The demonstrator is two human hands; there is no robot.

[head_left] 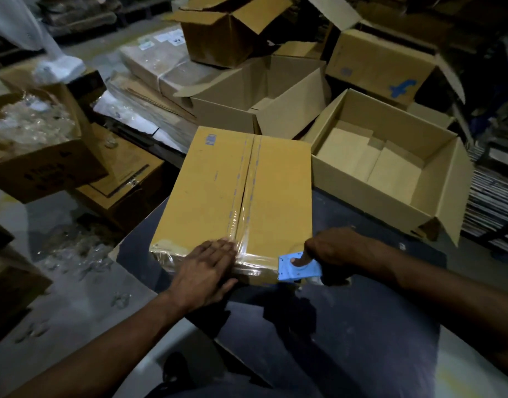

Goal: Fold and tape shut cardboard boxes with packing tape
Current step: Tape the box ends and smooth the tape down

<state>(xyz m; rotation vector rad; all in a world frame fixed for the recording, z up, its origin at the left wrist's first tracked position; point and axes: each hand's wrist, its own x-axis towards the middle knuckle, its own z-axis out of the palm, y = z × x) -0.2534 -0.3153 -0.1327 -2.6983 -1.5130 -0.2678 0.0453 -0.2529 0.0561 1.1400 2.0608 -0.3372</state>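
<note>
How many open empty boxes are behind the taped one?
4: one right of the taped box, one behind it, one stacked above, one far right. More may be hidden.

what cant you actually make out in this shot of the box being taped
Head view:
- Tape roll: hidden by the right hand and the blue dispenser.
- Closed box: its near face is covered by the left hand; contents unseen.
- Black print on the left box: blurred.
- Labels on wrapped bundles: too small.

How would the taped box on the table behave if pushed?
The box would probably slide rather than tip: it lies low and flat on the table. Its tape spans the seam, so the flaps should stay shut. Weight cannot be told.
</note>
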